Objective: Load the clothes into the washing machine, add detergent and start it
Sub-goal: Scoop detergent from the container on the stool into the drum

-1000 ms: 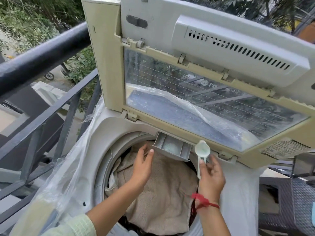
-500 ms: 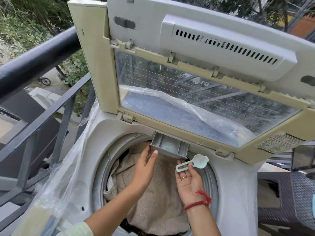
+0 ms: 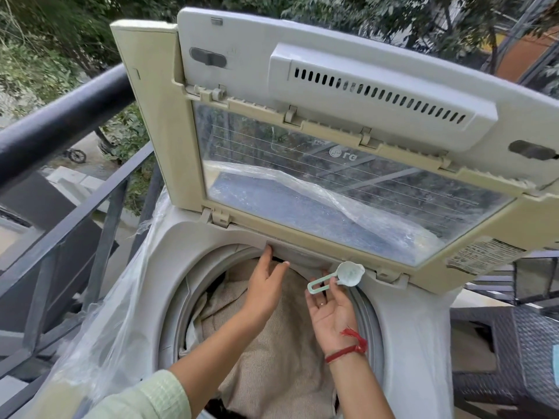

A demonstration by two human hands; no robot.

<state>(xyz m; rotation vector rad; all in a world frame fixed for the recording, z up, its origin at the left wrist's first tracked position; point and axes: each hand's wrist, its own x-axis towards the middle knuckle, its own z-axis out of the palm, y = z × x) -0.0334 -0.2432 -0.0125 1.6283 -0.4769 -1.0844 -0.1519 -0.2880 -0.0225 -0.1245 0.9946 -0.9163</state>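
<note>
The washing machine stands beside a black railing with green trees behind it. Its big lid is up, and you can see through the glass part. A thin plastic sheet hangs down the left side of the machine.

The clothes are inside the round tub. A tan towel lies on top, and something dark peeks out underneath it.

The two hands are near each other but not touching. The left hand reaches over the towel to the back of the tub. Its fingers are straight, and the tips touch the front of the little soap drawer. The drawer looks pushed in.

The right hand is just beside it, palm up. It holds a small pale green scoop by the handle, with the thumb on top and the fingers below. The cup of the scoop points to the lid and has white powder stuck inside. A red string is tied round that wrist.

A dark woven chair stands on the right.
</note>
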